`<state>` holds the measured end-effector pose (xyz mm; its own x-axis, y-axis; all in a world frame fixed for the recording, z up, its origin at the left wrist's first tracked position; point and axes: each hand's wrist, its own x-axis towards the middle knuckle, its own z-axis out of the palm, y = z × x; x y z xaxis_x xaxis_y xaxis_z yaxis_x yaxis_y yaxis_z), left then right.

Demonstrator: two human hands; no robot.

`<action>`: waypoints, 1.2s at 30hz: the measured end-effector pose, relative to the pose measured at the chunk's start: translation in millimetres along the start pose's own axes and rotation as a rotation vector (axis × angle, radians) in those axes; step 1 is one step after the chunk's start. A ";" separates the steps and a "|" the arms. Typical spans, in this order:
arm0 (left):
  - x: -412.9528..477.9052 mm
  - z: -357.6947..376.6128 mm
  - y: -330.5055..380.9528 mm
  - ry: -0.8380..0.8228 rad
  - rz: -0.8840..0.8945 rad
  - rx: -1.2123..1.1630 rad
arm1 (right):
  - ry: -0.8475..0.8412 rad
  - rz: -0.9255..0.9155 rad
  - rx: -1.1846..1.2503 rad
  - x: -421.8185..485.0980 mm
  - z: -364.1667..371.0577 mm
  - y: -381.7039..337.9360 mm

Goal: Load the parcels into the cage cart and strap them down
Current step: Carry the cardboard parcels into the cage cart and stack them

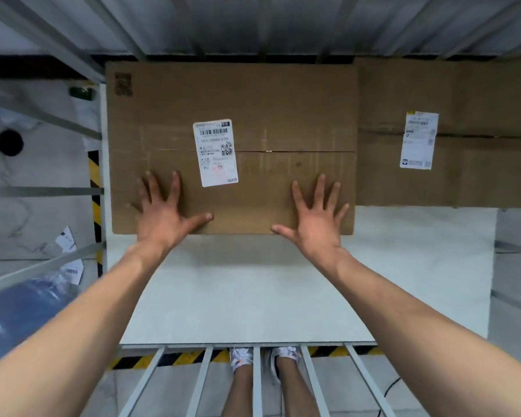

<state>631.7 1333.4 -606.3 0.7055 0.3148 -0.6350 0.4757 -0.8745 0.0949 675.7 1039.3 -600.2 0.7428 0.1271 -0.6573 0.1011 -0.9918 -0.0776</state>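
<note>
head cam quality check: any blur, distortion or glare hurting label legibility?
Head view: strong wide-angle bending at the edges, cart bars splay outward; lighting soft and even, no hard glare. The label on the near box shows its barcode but the small text is smeared; the second label is blurrier. Both hands are reasonably sharp.

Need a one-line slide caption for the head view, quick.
Both open hands, left hand and right hand, press flat on a labelled cardboard parcel inside the cage cart.

Cart floor: white panel, two boxes on it.
White floor panel (253, 296) of the barred cart carries a large cardboard box (277, 115) at the far left and a second box (478, 94) touching its right side. Near half bare.
</note>
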 end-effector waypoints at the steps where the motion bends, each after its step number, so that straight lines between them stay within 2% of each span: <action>1: 16.0 -10.1 5.0 0.001 0.000 -0.014 | 0.010 0.004 0.006 12.0 -10.0 -1.7; 4: 44.1 -29.6 18.0 -0.050 -0.012 0.044 | 0.027 -0.005 -0.007 36.4 -27.3 -3.3; 9: 42.7 -45.3 16.2 -0.157 -0.032 0.115 | 0.009 -0.004 0.006 34.4 -27.9 -2.2; 13: 24.5 -64.3 26.0 -0.142 -0.020 0.089 | -0.035 0.001 -0.010 19.4 -48.2 2.0; 16: -16.0 -76.4 52.3 -0.112 0.054 0.060 | -0.009 0.028 0.029 -14.2 -63.7 10.6; 25: -193.5 -146.9 145.4 -0.154 0.323 0.126 | 0.115 0.115 0.032 -171.4 -149.6 37.5; 31: -332.3 -216.2 219.3 -0.121 0.496 0.100 | 0.221 0.285 0.174 -317.0 -223.0 67.9; 36: -441.6 -235.6 277.1 -0.098 0.682 0.077 | 0.319 0.514 0.369 -448.3 -233.7 109.1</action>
<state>575.7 1039.0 -118.9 0.7812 -0.3462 -0.5195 -0.0988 -0.8902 0.4448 508.4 876.2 -138.8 0.7995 -0.4179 -0.4314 -0.5034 -0.8580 -0.1019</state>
